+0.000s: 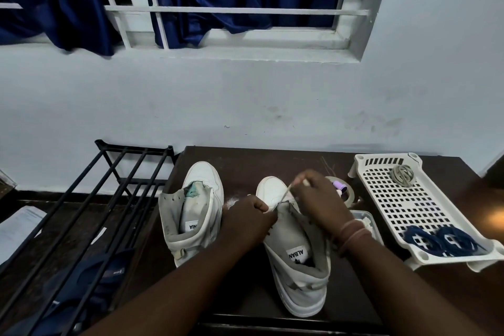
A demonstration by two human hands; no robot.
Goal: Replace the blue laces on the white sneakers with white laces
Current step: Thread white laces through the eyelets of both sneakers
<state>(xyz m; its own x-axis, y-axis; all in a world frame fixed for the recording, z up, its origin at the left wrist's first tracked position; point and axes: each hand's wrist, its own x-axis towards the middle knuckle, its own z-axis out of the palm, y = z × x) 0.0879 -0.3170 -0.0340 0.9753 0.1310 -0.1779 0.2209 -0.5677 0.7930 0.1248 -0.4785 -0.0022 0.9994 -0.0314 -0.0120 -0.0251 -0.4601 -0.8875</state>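
My right hand (317,196) pinches a thin white lace (285,194) above the right white high-top sneaker (297,262) on the dark wooden table (245,163); my left hand (246,222) grips its tongue; coiled blue laces (444,240) lie in the white perforated plastic tray (387,188)

Unlaced white sneakers (196,213), coiled blue laces (441,240)

Bare tabletop (245,166) (beyond sneakers (203,199))

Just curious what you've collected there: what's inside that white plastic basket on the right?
In the white basket, two coiled blue laces lie at the near end and a small greyish coil at the far end. Nothing covers them.
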